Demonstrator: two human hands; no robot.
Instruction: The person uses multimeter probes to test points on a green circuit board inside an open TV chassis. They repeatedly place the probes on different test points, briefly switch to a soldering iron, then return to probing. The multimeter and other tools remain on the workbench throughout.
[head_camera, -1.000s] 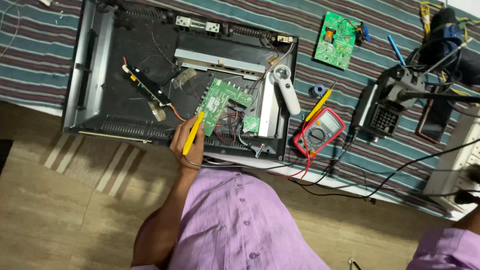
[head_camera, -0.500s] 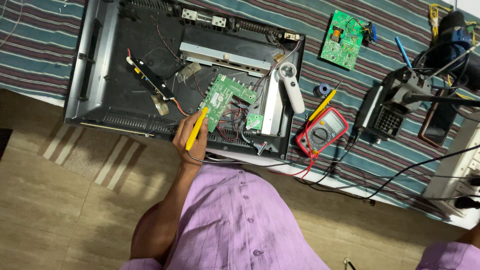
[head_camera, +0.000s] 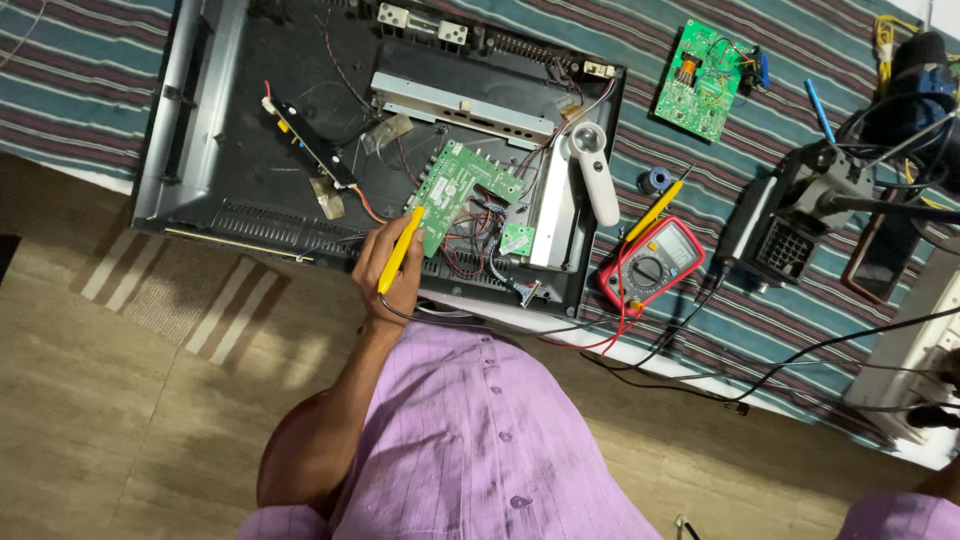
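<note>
At the opened chassis (head_camera: 200, 150) edge, left hand (head_camera: 385, 285) fingers closed on a yellow probe (head_camera: 400, 250), tip at the green circuit board (head_camera: 455, 195); steady contact, clear of loose wires, seems wise; red multimeter (head_camera: 652, 265) lies nearby, right hand unseen.

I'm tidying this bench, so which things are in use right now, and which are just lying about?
In use: left hand, yellow probe, green circuit board, opened black chassis.

Lying about: red multimeter, white magnifier, loose green board, solder spool, blue pen.
</note>
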